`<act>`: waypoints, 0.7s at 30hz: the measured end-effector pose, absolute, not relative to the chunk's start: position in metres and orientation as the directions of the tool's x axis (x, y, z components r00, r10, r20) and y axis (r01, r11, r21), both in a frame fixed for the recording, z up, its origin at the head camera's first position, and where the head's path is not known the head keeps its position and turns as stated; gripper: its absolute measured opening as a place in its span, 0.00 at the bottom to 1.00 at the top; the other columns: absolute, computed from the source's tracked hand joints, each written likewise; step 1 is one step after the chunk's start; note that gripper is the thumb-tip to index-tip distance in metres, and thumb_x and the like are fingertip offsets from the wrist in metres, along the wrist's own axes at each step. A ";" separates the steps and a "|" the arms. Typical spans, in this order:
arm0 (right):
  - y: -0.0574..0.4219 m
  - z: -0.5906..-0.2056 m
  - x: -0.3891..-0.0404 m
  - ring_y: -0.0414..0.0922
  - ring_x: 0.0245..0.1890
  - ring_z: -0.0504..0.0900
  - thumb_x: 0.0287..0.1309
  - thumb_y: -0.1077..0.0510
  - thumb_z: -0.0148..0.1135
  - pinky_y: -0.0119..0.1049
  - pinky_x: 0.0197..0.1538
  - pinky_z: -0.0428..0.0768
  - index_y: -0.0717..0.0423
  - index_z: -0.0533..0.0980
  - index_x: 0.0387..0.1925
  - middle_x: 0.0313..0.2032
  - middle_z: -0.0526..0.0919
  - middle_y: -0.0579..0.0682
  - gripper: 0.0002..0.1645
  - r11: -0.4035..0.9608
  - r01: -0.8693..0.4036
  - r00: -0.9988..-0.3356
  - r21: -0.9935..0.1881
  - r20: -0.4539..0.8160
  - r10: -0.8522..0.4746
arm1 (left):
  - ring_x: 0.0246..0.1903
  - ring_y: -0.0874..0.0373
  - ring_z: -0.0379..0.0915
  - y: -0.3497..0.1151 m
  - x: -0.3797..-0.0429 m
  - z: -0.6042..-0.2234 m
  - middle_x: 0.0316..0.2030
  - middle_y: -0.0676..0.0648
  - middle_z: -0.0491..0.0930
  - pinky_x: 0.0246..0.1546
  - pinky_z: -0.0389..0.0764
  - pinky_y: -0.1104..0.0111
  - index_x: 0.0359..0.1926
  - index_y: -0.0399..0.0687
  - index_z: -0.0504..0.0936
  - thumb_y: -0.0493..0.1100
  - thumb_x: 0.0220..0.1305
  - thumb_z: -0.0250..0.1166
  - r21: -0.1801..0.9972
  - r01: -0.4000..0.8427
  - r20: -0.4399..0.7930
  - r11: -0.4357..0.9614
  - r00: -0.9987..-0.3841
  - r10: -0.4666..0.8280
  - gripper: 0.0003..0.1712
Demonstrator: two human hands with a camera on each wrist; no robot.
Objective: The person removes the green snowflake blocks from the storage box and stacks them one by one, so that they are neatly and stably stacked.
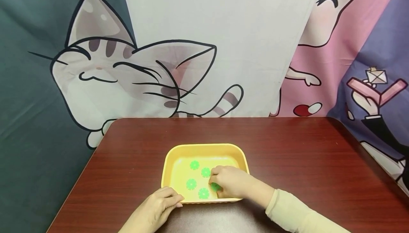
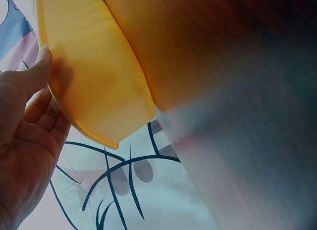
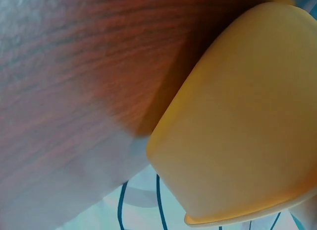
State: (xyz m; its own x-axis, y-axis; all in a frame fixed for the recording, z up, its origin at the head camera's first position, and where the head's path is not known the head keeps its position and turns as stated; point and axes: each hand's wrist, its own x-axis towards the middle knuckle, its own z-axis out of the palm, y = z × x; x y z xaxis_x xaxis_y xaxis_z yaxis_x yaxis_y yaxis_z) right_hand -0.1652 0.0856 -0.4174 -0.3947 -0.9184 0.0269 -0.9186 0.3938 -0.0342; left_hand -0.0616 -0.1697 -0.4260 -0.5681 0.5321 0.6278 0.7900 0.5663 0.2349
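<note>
A yellow plastic tray (image 1: 204, 148) with rounded corners stands on the table. Its front left rim is held by the left hand (image 1: 161, 203); in the left wrist view the thumb (image 2: 42, 66) lies over the rim, with the other fingers behind it. The right hand (image 1: 233, 181) reaches over the tray's right side, its fingers curled down around a green disc (image 1: 215, 187) that is partly hidden by them. Other green discs patterned like citrus slices lie on the tray floor, among them a front one (image 1: 203, 193) and a back one (image 1: 194, 165). The right wrist view shows only the tray's outer wall (image 3: 237, 126).
The tray stands near the front of a dark red wooden table (image 1: 287, 148). Behind the table hangs a cartoon cloth (image 1: 255, 31) with a cat on it. A pale sleeve (image 1: 290, 210) covers the right forearm.
</note>
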 end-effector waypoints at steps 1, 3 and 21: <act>0.085 -0.418 -0.166 0.31 0.29 0.71 0.41 0.54 0.68 0.24 0.34 0.73 0.48 0.81 0.34 0.30 0.74 0.38 0.13 0.378 -0.926 -0.377 -0.001 0.034 -0.925 | 0.30 0.70 0.68 -0.170 -0.062 -0.426 0.29 0.59 0.73 0.31 0.67 0.87 0.33 0.49 0.83 0.46 0.64 0.60 0.235 0.790 0.628 0.567 -0.568 0.532 0.08; 0.085 -0.419 -0.167 0.32 0.29 0.72 0.40 0.53 0.67 0.27 0.34 0.74 0.46 0.80 0.32 0.29 0.74 0.37 0.11 0.342 -0.937 -0.339 0.065 0.056 -0.939 | 0.30 0.70 0.68 -0.170 -0.062 -0.426 0.29 0.59 0.73 0.31 0.66 0.87 0.33 0.49 0.83 0.46 0.64 0.60 0.236 0.788 0.627 0.569 -0.570 0.531 0.08; 0.137 -0.396 -0.188 0.37 0.40 0.79 0.40 0.53 0.67 0.31 0.44 0.78 0.50 0.82 0.40 0.38 0.81 0.41 0.19 0.374 -0.921 -0.377 -0.108 0.488 -0.787 | 0.29 0.69 0.68 -0.171 -0.066 -0.429 0.28 0.58 0.74 0.31 0.66 0.88 0.33 0.48 0.83 0.44 0.62 0.61 0.237 0.819 0.654 0.522 -0.532 0.538 0.06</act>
State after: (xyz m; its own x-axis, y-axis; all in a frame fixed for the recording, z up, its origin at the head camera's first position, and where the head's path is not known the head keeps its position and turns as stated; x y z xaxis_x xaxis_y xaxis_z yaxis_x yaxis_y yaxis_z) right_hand -0.1878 0.1367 -0.3965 -0.3768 -0.7874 0.4879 -0.9211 0.3741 -0.1076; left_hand -0.0663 -0.1711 -0.4285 -0.5324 0.5380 0.6535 0.8190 0.5224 0.2372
